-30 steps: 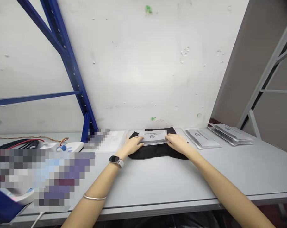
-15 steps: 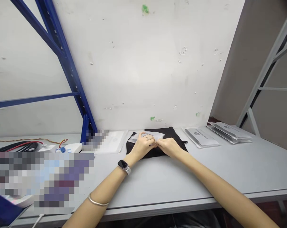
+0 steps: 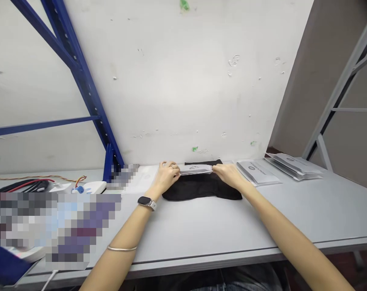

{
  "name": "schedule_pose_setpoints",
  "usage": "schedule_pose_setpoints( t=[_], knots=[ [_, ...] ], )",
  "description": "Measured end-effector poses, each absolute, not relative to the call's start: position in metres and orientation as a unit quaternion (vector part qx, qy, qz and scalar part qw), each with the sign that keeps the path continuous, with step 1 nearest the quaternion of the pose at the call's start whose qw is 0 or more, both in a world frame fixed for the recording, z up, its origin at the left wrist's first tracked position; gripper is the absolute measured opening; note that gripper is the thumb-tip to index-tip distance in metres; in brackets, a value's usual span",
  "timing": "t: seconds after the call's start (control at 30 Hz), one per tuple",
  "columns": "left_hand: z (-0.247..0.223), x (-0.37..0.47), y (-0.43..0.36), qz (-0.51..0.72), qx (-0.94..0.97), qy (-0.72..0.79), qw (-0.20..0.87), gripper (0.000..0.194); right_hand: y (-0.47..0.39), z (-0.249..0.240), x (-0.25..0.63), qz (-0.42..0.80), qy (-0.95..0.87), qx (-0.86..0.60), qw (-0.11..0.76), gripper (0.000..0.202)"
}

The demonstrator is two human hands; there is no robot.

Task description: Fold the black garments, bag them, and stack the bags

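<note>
Between my hands a frosted plastic bag with dark print [image 3: 196, 169] is stretched out above a black cloth [image 3: 192, 188] that lies on the grey table. My left hand [image 3: 167, 177] wears a ring and has its fingers closed on the bag's left end. At the right end, my right hand [image 3: 227, 173] pinches the same bag. The bag is tilted, so its face shows only as a narrow strip. Part of the black cloth shows behind the bag, near the wall.
Printed bags lie at the right [image 3: 259, 173], with a stack of more [image 3: 295, 165] beyond. A clear bag [image 3: 143, 178] lies left of my left hand. Cables [image 3: 25, 186], a power strip [image 3: 94, 187] and a blue rack post [image 3: 89, 89] stand further left. A white wall [image 3: 183, 81] bounds the back.
My hands have moved apart, left hand leftward and right hand rightward and slightly up. The bag has risen from the cloth and is now held at both ends.
</note>
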State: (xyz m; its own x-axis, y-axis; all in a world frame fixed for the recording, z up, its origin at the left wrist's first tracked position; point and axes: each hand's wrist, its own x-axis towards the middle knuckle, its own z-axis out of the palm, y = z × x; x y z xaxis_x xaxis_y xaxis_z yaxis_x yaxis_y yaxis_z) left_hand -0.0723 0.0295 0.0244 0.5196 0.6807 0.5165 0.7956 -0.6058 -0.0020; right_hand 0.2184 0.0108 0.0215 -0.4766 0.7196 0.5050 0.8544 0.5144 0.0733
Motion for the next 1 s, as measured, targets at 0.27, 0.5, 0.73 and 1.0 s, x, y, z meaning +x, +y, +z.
schedule_pose_setpoints(
  t=[0.27, 0.5, 0.73, 1.0],
  knots=[
    [0.022, -0.084, 0.037, -0.219, -0.879, -0.42, 0.047, 0.015, 0.017, 0.024, 0.242, -0.084, -0.85, -0.493, 0.168, 0.022],
    [0.018, -0.064, 0.026, -0.206, -0.894, -0.394, 0.051, 0.01, 0.005, 0.021, 0.208, -0.064, -0.877, -0.452, 0.152, 0.011],
    [0.02, -0.047, 0.017, -0.224, -0.882, -0.397, 0.12, 0.023, 0.0, 0.007, 0.184, -0.139, -0.85, -0.491, 0.133, 0.035],
    [0.021, -0.014, -0.003, -0.27, -0.902, -0.32, 0.106, 0.024, 0.007, -0.008, 0.168, -0.103, -0.831, -0.529, 0.14, 0.038]
  ],
)
